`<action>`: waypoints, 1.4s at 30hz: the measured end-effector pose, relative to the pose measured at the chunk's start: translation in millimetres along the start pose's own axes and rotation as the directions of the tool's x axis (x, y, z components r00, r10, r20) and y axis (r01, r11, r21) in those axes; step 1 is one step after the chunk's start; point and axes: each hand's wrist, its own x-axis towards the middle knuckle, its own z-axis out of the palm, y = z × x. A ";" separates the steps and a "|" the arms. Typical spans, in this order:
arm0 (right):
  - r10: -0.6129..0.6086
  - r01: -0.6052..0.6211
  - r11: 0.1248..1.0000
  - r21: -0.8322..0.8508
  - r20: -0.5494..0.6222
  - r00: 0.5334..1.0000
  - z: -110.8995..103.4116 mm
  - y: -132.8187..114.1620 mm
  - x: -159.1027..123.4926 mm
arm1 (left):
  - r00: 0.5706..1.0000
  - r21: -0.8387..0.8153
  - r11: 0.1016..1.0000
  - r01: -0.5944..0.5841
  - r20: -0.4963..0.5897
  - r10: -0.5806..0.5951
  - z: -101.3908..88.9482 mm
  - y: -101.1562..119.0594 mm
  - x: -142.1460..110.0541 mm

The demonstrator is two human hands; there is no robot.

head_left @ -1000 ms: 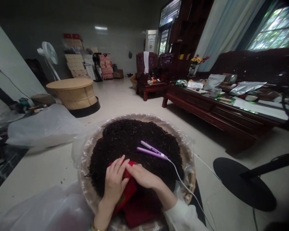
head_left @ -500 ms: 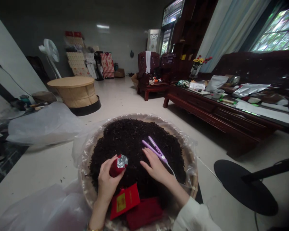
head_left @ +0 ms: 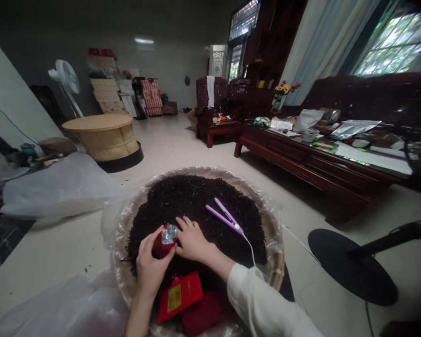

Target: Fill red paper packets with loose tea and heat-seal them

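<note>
Loose black tea (head_left: 192,201) lies heaped in a round woven bamboo tray (head_left: 275,262) lined with clear plastic sheeting (head_left: 112,229). Head view, looking down: left hand (head_left: 150,267) narrow, fingers closed on a small red packet (head_left: 163,245) with crimped silver foil at its mouth, positioned over the tea. Right hand (head_left: 192,242) open, fingers spread, resting on the tea just beside the packet. A lilac mini flat iron (head_left: 224,218) lies on the tea, arms parted, its white cord (head_left: 250,250) running toward the tray edge. A red envelope (head_left: 179,297) and a dark red cloth pouch (head_left: 205,311) lie at the tray's near side.
</note>
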 end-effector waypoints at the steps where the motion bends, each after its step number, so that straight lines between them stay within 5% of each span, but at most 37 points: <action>1: 0.021 -0.021 1.000 -0.008 0.005 1.000 0.0 -0.1 3.0 | 1.000 -0.003 1.000 0.002 -0.006 -0.002 -0.6 -0.9 0.5; 10: -0.056 0.049 0.993 -0.110 -0.058 0.997 -16.0 8.6 -8.0 | 1.000 0.012 1.000 0.028 -0.014 -0.028 0.7 -3.6 1.2; 15: 0.104 -0.014 0.943 0.332 -0.256 0.961 -20.4 32.6 -13.0 | 0.999 0.026 0.999 0.035 -0.008 -0.035 1.7 0.6 0.9; 17: 0.301 -0.008 0.734 0.679 -0.315 0.900 -19.7 40.5 -10.3 | 1.000 0.034 0.999 0.031 0.001 -0.031 2.4 2.8 1.6; 19: 0.497 0.049 0.328 0.943 -0.216 0.841 -17.6 46.2 -6.9 | 1.000 0.038 0.999 0.018 0.012 -0.018 3.7 5.2 2.6; 21: 0.568 0.089 -0.039 0.995 -0.051 0.821 -14.9 50.4 -4.0 | 1.000 0.036 0.999 0.000 0.025 -0.001 5.8 7.4 3.8; 22: 0.566 0.092 -0.156 0.983 0.013 0.824 -13.8 52.4 -3.0 | 0.999 0.035 0.999 -0.007 0.032 0.005 7.2 8.4 4.3; 32: 0.480 0.189 -0.575 0.796 0.141 0.866 -24.6 53.8 -0.3 | 0.993 0.194 0.981 -0.005 0.116 -0.018 25.6 21.6 5.3; 36: 0.529 0.303 -0.553 0.776 0.046 0.848 -37.3 35.2 4.7 | 0.987 0.277 0.961 0.027 0.147 -0.070 31.4 33.9 8.5; 42: 0.502 0.302 -0.331 0.894 -0.104 0.859 -48.5 13.1 6.5 | 0.982 0.314 0.946 0.078 0.139 -0.127 34.5 42.1 12.2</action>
